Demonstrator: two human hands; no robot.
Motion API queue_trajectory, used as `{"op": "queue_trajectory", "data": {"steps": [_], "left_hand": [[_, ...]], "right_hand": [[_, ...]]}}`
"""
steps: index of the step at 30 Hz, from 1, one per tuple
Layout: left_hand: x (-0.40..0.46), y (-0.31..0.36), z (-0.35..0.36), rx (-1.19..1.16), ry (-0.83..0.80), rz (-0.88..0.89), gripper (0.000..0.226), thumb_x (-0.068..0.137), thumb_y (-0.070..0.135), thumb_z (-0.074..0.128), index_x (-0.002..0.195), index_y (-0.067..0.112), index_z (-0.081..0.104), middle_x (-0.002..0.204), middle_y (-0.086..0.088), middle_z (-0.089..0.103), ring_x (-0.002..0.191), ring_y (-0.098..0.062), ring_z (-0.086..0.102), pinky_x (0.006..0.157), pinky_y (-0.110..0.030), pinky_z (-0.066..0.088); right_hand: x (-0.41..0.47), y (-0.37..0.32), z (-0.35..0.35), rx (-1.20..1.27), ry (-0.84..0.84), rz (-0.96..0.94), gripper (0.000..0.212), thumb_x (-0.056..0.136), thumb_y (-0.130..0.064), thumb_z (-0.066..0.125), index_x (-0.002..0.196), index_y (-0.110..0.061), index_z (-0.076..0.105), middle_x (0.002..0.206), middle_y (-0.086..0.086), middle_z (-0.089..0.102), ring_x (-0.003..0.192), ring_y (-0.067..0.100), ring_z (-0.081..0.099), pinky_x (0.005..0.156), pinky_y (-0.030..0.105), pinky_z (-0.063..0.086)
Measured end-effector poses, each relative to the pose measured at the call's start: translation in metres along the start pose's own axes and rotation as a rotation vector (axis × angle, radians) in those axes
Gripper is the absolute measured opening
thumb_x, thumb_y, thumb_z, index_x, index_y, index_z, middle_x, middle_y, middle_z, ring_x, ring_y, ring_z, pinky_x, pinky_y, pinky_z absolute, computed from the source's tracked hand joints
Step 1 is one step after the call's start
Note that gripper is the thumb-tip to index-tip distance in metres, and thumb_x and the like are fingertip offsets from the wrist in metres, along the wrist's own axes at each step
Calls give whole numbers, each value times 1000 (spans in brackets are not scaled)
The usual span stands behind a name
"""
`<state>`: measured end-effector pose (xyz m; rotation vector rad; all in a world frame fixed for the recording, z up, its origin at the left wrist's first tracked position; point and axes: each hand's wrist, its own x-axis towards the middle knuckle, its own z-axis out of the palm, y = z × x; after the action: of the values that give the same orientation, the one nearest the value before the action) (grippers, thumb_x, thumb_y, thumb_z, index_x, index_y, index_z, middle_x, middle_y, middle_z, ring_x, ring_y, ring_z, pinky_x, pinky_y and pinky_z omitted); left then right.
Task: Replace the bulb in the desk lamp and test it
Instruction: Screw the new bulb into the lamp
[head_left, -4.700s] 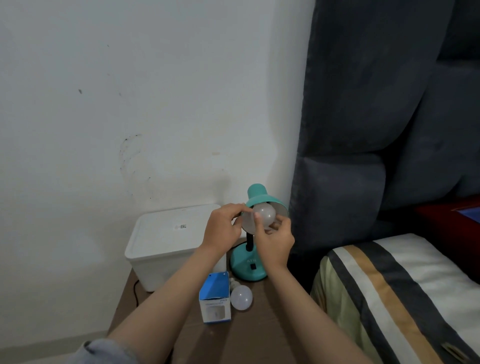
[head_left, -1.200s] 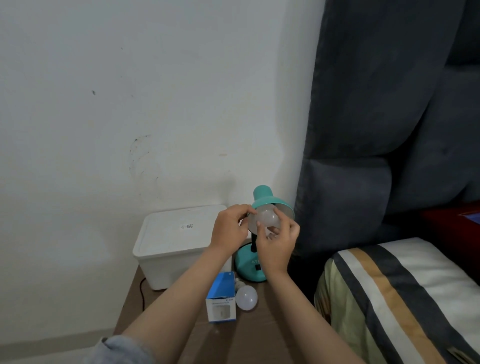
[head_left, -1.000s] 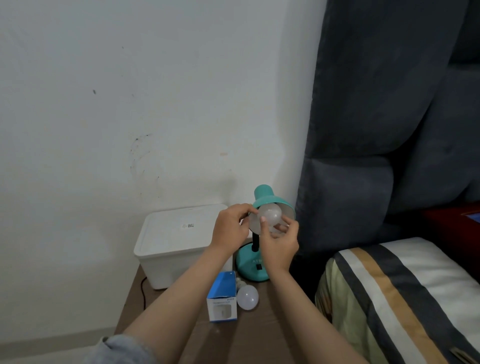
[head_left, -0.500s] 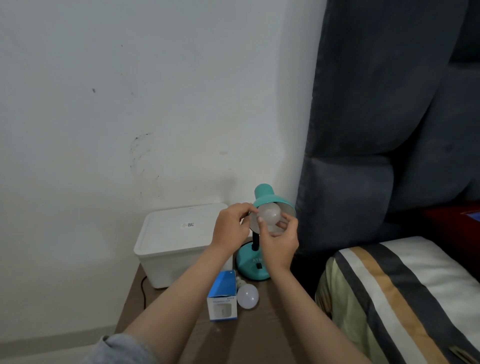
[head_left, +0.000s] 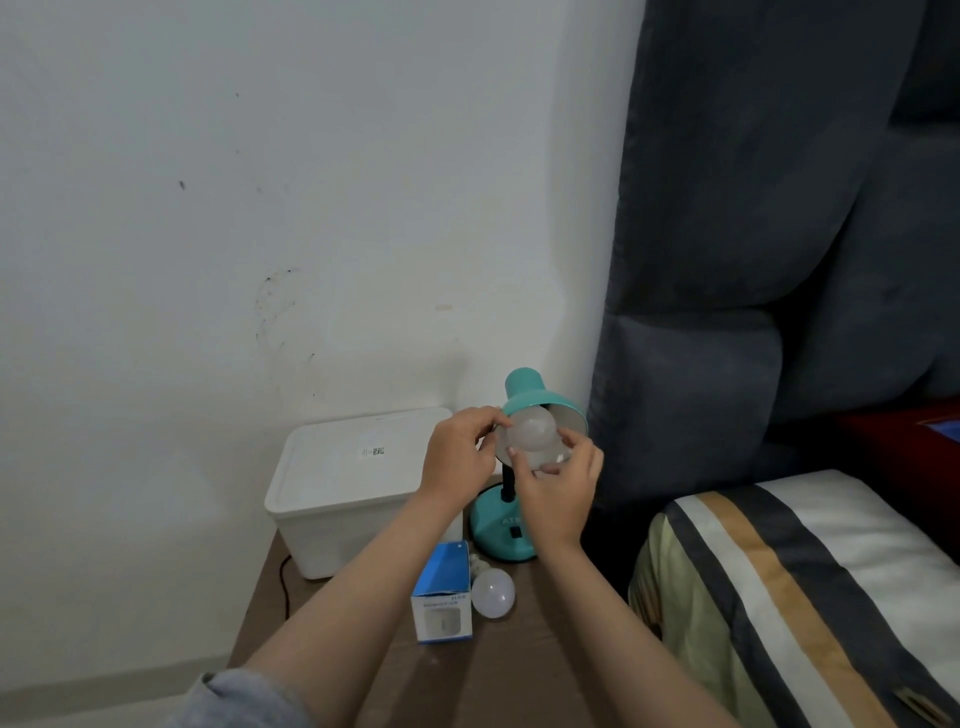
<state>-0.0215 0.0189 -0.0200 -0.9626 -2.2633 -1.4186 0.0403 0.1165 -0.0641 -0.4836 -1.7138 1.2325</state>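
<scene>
A small teal desk lamp (head_left: 501, 538) stands on a brown bedside table (head_left: 498, 670), its shade (head_left: 535, 397) tilted toward me. A frosted white bulb (head_left: 532, 434) sits in the mouth of the shade. My right hand (head_left: 558, 491) grips this bulb from below with its fingertips. My left hand (head_left: 457, 452) pinches the shade's left rim. The lamp is dark. A second white bulb (head_left: 492, 594) lies on the table beside a blue and white bulb box (head_left: 442, 592).
A white lidded plastic bin (head_left: 353, 483) stands at the back left of the table against the white wall. A dark cable (head_left: 283, 582) runs down its left side. A padded dark headboard (head_left: 753, 260) and a striped bed cover (head_left: 810, 587) lie close on the right.
My right hand's fingers have shifted around the bulb in the shade over the last seconds. My left hand has stayed on the shade rim.
</scene>
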Motion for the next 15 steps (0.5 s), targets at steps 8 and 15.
{"op": "queue_trajectory", "data": {"steps": [8,15], "left_hand": [[1,0,-1,5,-8,7,29,79,-7,57,91,16,70,93,-4,70,84,-18,66,81,-39,56],[1,1,0,2,-2,7,30,79,-7,56,91,16,70,92,-4,71,84,-19,66,80,-39,56]], "right_hand": [[6,1,0,-56,-77,-132,48,78,-16,74,122,-22,57,113,3,48,84,16,60,70,23,54],[4,-2,0,-96,-35,-125,48,78,-21,75,121,-18,54,118,4,44,88,8,56,73,26,55]]}}
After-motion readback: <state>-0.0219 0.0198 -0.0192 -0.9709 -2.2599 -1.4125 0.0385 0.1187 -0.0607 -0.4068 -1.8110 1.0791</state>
